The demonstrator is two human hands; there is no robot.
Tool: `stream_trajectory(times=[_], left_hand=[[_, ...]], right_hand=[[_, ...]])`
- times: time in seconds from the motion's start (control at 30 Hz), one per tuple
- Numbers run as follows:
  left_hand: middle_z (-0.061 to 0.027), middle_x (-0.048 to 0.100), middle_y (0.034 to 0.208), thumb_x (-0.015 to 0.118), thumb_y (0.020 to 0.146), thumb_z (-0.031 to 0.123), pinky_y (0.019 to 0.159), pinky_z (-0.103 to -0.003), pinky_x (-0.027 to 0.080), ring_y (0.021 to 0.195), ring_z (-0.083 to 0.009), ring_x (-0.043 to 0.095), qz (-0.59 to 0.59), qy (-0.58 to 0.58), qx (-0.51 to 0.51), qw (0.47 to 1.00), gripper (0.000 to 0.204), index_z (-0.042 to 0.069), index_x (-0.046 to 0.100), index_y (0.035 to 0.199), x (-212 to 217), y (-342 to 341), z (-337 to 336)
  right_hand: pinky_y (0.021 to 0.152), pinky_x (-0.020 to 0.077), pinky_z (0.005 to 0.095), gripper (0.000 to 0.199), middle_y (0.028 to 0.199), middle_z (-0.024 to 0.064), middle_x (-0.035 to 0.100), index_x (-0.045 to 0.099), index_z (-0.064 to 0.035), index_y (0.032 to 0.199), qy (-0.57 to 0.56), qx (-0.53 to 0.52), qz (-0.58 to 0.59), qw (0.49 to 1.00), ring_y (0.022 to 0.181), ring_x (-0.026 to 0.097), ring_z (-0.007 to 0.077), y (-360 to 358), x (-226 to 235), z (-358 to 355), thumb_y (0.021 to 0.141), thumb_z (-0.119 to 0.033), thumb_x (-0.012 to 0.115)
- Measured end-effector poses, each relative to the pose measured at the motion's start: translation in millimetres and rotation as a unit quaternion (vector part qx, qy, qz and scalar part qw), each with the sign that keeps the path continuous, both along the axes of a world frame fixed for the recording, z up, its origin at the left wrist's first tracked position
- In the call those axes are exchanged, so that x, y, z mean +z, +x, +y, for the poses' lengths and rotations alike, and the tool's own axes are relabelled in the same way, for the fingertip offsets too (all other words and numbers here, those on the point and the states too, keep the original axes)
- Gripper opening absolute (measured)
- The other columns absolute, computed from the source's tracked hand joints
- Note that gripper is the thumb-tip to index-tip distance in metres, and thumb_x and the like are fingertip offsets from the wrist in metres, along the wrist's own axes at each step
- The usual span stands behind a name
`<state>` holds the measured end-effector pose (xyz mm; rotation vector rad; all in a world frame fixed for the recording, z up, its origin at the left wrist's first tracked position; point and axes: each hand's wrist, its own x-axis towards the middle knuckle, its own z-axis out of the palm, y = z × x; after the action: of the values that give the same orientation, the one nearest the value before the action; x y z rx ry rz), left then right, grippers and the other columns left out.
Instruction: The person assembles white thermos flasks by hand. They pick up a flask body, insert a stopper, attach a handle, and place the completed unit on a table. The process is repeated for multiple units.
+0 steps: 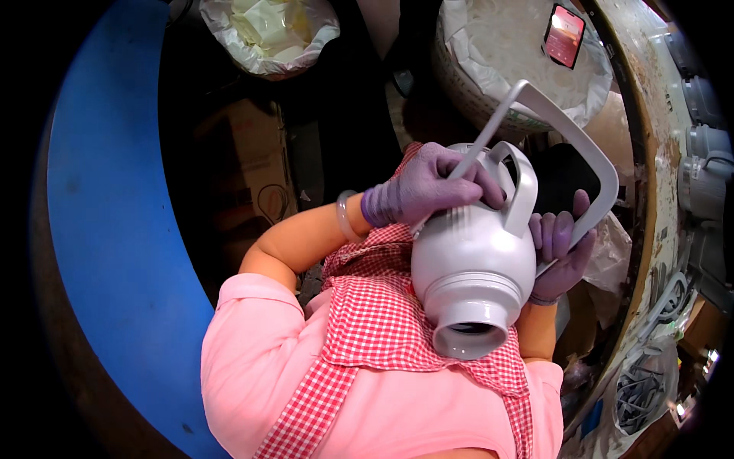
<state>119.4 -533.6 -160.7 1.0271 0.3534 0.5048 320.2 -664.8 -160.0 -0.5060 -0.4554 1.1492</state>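
Note:
A light grey plastic jug-shaped flask body (475,252) lies tilted against my checked apron, its round mouth toward me. It has a small curved handle (524,187) on its side. A large angular carrying handle (601,164) of the same grey arches over it. My left hand (440,183), in a purple glove, closes round one leg of the carrying handle with its fingertips pressed to the body. On the other side my gloved right hand (564,256) curls around the handle's other leg, beside the body. Where the legs meet the body is mostly hidden by my hands.
Ahead stand two containers lined with white bags: one with pale wrappers (279,27), the other (489,46) bearing a phone (564,37). A blue board (115,229) runs along the left. On the right are a worn bench (661,153), grey pots (707,180) and a bag of grey parts (641,394).

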Motion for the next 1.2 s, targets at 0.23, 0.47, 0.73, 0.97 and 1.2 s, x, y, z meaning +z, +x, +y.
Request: stream_trajectory(times=[0.23, 0.47, 0.73, 0.97, 1.2], left_hand=[[-0.0113, 0.064, 0.124, 0.067, 0.09, 0.025, 0.105, -0.033, 0.04, 0.116, -0.0172, 0.056, -0.007, 0.03, -0.07, 0.997, 0.032, 0.003, 0.058, 0.111, -2, -7, -1], [-0.019, 0.059, 0.137, 0.064, 0.091, 0.029, 0.118, -0.046, 0.025, 0.134, -0.0296, 0.048, -0.043, 0.153, -0.051, 0.986, 0.027, 0.004, 0.056, 0.095, -8, -11, -3], [-0.0196, 0.065, 0.127, 0.059, 0.092, 0.028, 0.108, -0.043, 0.041, 0.121, -0.0288, 0.058, 0.005, 0.209, 0.087, 0.974, 0.028, 0.001, 0.058, 0.097, -8, -4, -21], [-0.0115, 0.057, 0.124, 0.065, 0.084, 0.067, 0.09, -0.033, 0.047, 0.09, -0.0181, 0.054, 0.131, 0.452, 0.179, 0.864, 0.094, 0.0, 0.042, 0.144, 53, -6, 12], [-0.0213, 0.06, 0.126, 0.08, 0.071, 0.047, 0.098, -0.043, 0.048, 0.114, -0.0349, 0.061, 0.251, 0.625, 0.18, 0.717, 0.085, -0.006, 0.055, 0.132, 102, 9, -1]], right_hand=[[0.059, 0.0328, 0.0229, 0.056, 0.059, -0.0074, 0.036, 0.039, 0.0019, 0.146, 0.002, -0.018, -0.011, 1.0, 0.051, 0.032, 0.0041, 1, 2, -4, 0.107, -0.038, 0.039], [0.058, 0.0332, 0.0237, 0.058, 0.059, -0.0069, 0.035, 0.038, 0.0016, 0.147, 0.005, 0.003, -0.06, 0.998, 0.052, 0.032, 0.0046, 2, 4, -3, 0.106, -0.039, 0.042], [0.057, 0.0337, 0.0255, 0.063, 0.057, -0.0053, 0.034, 0.04, 0.0039, 0.145, -0.054, -0.113, -0.132, 0.983, 0.05, 0.03, 0.0062, -15, 15, 4, 0.105, -0.045, 0.038], [0.054, 0.0291, 0.0221, 0.063, 0.055, -0.0081, 0.027, 0.044, -0.0028, 0.144, -0.095, -0.111, 0.033, 0.989, 0.048, 0.024, 0.0051, 26, 31, 23, 0.106, -0.052, 0.033], [0.092, 0.0423, 0.041, 0.052, 0.11, 0.0047, 0.055, 0.061, -0.0116, 0.128, 0.204, -0.337, -0.562, 0.727, 0.104, 0.051, 0.0245, -64, 20, 40, 0.083, -0.036, 0.07]])
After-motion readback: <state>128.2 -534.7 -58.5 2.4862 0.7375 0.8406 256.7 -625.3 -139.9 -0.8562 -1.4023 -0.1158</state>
